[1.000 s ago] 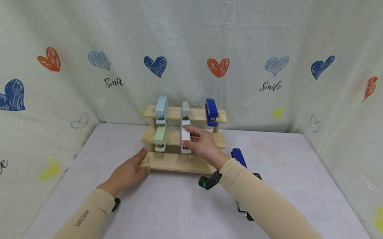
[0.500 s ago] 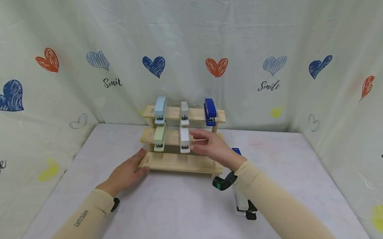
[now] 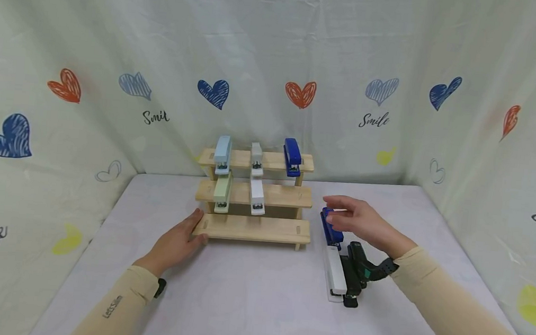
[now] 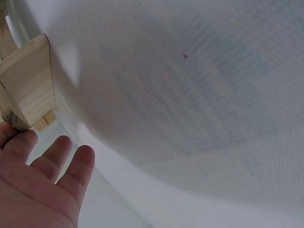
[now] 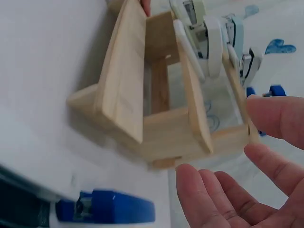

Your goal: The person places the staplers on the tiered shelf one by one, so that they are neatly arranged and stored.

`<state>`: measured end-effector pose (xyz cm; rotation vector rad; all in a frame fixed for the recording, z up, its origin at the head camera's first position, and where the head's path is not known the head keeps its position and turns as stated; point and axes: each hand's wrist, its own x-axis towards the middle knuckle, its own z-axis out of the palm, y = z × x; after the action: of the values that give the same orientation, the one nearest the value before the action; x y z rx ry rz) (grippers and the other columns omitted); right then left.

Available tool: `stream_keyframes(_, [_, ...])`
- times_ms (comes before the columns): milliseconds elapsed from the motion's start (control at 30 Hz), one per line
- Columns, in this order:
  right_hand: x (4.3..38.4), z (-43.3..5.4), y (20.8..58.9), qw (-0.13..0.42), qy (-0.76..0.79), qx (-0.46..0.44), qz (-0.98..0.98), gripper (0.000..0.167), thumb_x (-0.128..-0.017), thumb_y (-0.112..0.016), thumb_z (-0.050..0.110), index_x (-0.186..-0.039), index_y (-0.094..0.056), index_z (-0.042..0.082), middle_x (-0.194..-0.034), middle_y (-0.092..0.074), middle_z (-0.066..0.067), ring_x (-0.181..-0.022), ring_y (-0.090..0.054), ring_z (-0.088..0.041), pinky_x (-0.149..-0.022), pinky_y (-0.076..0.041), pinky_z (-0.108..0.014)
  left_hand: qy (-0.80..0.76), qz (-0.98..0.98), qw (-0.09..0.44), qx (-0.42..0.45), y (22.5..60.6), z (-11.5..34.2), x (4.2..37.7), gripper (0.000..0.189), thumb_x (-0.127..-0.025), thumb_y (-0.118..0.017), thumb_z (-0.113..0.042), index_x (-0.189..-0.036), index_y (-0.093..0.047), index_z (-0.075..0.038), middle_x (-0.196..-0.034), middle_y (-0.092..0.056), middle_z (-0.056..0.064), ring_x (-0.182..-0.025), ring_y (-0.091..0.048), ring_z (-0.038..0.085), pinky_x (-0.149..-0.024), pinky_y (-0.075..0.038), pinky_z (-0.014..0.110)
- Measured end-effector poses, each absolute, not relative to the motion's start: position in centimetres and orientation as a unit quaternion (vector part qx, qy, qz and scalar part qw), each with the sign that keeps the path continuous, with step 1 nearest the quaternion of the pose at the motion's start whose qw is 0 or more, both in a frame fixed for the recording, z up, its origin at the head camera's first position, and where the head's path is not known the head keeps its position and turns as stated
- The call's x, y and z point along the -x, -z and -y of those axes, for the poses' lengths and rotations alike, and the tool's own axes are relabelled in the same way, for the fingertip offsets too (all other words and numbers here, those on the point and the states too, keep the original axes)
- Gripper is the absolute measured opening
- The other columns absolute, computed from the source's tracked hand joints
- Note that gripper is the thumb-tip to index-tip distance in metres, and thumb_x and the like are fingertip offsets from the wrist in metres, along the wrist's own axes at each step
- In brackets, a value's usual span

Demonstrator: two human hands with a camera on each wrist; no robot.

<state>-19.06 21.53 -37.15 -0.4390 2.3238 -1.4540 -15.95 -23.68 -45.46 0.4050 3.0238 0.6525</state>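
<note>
In the head view, my left hand [image 3: 174,244] rests against the left end of a three-tier wooden rack [image 3: 253,230], fingers fairly straight, fingertips touching the wood. My right hand [image 3: 362,222] hovers, fingers apart and holding nothing, over a dark blue stapler [image 3: 334,233] on the table. Nearer me lie a white stapler [image 3: 336,273] and a black stapler [image 3: 350,281], side by side. The rack's top tier bears a light blue stapler [image 3: 223,150], a grey stapler [image 3: 257,156] and another blue stapler [image 3: 292,156]. A pale green stapler [image 3: 222,190] and a white stapler [image 3: 257,194] stand on its middle tier.
A pale cloth covers the table [image 3: 246,304]. Behind and beside it hangs a white curtain [image 3: 260,39] printed with hearts. Both wrists wear dark bands; the right wristband [image 3: 380,270] overlaps the black stapler in the head view.
My right hand has let go of the white stapler on the middle tier and moved right, over the blue stapler on the table. The left hand has stayed at the rack.
</note>
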Motion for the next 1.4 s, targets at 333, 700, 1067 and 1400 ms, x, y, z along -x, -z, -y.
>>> stream_keyframes(333, [16.2, -27.8, 40.4, 0.166, 0.528, 0.098, -0.827, 0.065, -0.1, -0.064, 0.026, -0.152, -0.036, 0.001, -0.154, -0.033, -0.026, -0.131, -0.046, -0.044, -0.096, -0.051, -0.046, -0.21, -0.969, 0.018, -0.126, 45.7, 23.8, 16.2, 0.071, -0.104, -0.053, -0.036, -0.155, -0.024, 0.005, -0.16, -0.024, 0.022, -0.142, -0.03, 0.042, -0.112, -0.029, 0.056])
stream_keyframes(700, [14.7, -28.9, 43.7, 0.165, 0.525, 0.028, -0.834, 0.064, -0.099, -0.066, 0.024, -0.152, -0.038, 0.002, -0.153, -0.035, -0.027, -0.128, -0.05, -0.045, -0.093, -0.053, -0.046, -0.208, -0.97, 0.016, -0.126, 45.7, 23.8, 16.2, 0.07, -0.104, -0.053, -0.035, -0.155, -0.024, 0.005, -0.159, -0.024, 0.022, -0.142, -0.03, 0.042, -0.113, -0.03, 0.055])
stream_keyframes(1067, [14.2, -27.8, 45.1, 0.16, 0.491, 0.009, -0.856, 0.067, -0.093, -0.072, 0.022, -0.149, -0.042, 0.001, -0.148, -0.04, -0.031, -0.13, -0.045, -0.05, -0.085, -0.057, -0.047, -0.213, -0.969, 0.018, -0.127, 45.7, 23.9, 16.2, 0.071, -0.104, -0.052, -0.036, -0.155, -0.024, 0.004, -0.16, -0.024, 0.022, -0.142, -0.031, 0.042, -0.112, -0.03, 0.055])
stream_keyframes(1400, [14.2, -27.5, 45.3, 0.17, 0.497, 0.006, -0.851, 0.068, -0.089, -0.077, 0.019, -0.147, -0.045, 0.001, -0.146, -0.043, -0.032, -0.126, -0.05, -0.049, -0.083, -0.058, -0.045, -0.213, -0.968, 0.015, -0.129, 45.8, 23.9, 16.3, 0.071, -0.104, -0.054, -0.035, -0.155, -0.025, 0.005, -0.159, -0.024, 0.022, -0.142, -0.031, 0.042, -0.112, -0.03, 0.055])
